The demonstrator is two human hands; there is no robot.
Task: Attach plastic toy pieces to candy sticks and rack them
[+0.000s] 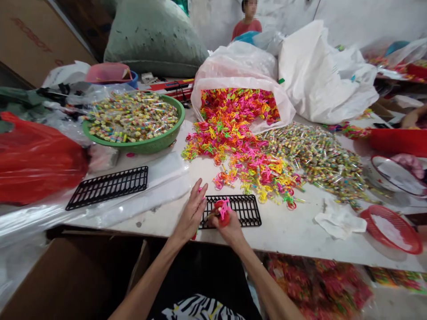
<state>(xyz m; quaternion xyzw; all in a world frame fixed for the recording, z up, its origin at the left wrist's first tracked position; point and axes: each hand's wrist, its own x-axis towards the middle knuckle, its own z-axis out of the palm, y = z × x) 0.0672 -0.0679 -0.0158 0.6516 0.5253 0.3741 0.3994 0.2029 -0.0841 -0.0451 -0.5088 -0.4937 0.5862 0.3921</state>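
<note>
Plastic, black and moulded into rows of narrow slots, makes the rack (243, 210) lying flat on the table (287, 235), right before the person. Above it the right hand (231, 227) has its grip closed around a small bunch of pink and red pieces (224, 212), their thin shapes sticking up past the fingers. At the rack's left end is the left hand (191, 212), its fingers stretched long and nearly straight; a speck of pink shows by the tips, and I can't tell whether that grip pinches it.

Just beyond the rack spreads a loose, tangled pile (230, 144) of looped plastic bits, bright pink, orange, yellow and green, spilling from the wide mouth of a milky, crinkled bag (238, 62). On its right lies a heap of wrapped tubes (320, 160), glinting in clear film. More such tubes mound up in a round green basin (156, 144), smooth-rimmed, over to the left. Near that sits a second rack (110, 187), partly over slick, see-through sheets (167, 184). At the right edge stand a perforated red basket (413, 242) and, beside it, a limp, crumpled white cloth or paper (338, 221).
</note>
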